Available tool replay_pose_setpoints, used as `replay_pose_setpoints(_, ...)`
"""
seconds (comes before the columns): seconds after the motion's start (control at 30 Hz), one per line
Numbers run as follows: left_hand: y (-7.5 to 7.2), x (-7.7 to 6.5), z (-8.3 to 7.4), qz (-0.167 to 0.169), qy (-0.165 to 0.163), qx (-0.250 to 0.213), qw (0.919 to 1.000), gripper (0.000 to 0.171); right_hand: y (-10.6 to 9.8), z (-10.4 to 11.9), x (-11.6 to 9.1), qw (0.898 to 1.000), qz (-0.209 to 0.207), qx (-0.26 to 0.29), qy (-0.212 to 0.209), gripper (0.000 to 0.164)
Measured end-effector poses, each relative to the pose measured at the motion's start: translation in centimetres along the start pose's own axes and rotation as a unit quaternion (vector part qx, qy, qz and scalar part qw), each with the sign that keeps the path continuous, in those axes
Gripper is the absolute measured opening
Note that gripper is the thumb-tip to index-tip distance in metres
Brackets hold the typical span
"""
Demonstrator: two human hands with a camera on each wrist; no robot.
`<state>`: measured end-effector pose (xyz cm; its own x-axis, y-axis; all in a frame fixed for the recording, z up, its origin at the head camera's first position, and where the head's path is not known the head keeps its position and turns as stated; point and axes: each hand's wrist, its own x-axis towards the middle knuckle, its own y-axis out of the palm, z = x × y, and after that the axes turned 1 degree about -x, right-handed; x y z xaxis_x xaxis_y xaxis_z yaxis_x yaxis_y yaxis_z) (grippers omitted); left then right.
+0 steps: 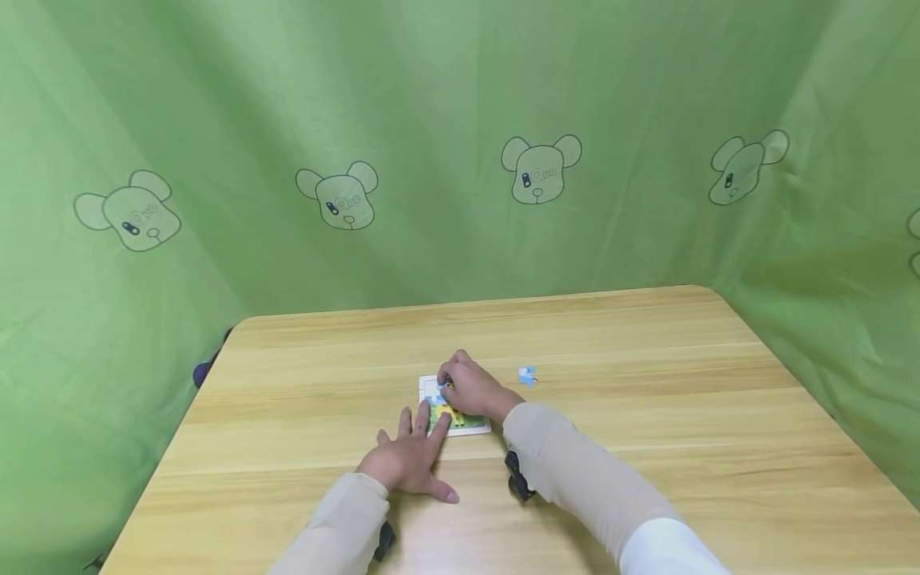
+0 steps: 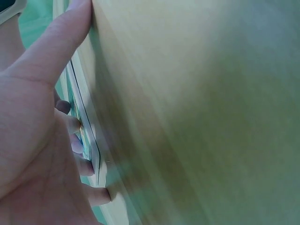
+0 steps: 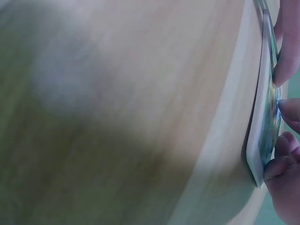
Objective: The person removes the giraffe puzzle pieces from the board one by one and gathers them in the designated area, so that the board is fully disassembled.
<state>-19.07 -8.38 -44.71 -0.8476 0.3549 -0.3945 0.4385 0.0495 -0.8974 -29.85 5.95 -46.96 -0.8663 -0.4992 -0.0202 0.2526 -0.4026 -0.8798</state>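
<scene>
While the left hand (image 1: 406, 465), fingers spread, likely steadies the puzzle (image 1: 469, 422), lower centre, the right hand (image 1: 470, 388) bends over it, grasp unclear.

A pale, wood-grained desk (image 1: 647, 359) with rounded far corners is enclosed along its far side and at left and right by a green curtain (image 1: 431, 80), which is creased by soft folds. Outlined bear heads (image 1: 541, 180) are printed in a row across the cloth, the rightmost being cut off by the view's edge. By the desk's left edge, a purple object (image 1: 200, 375) is partly hidden.
</scene>
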Motion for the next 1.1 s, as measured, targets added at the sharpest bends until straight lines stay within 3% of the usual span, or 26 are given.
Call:
replay_pose_setpoints(0.6,0.03,-0.01,0.09,0.002,0.000,-0.004,1.0000,0.117,-0.02,0.00,-0.03,1.000,-0.002,-0.016,-0.003,0.018)
replay_pose_setpoints(1.1,0.12,0.05,0.14,0.000,0.001,-0.008,1.0000,0.117,-0.13,0.16,-0.38,1.000,-0.023,-0.019,-0.002,0.028)
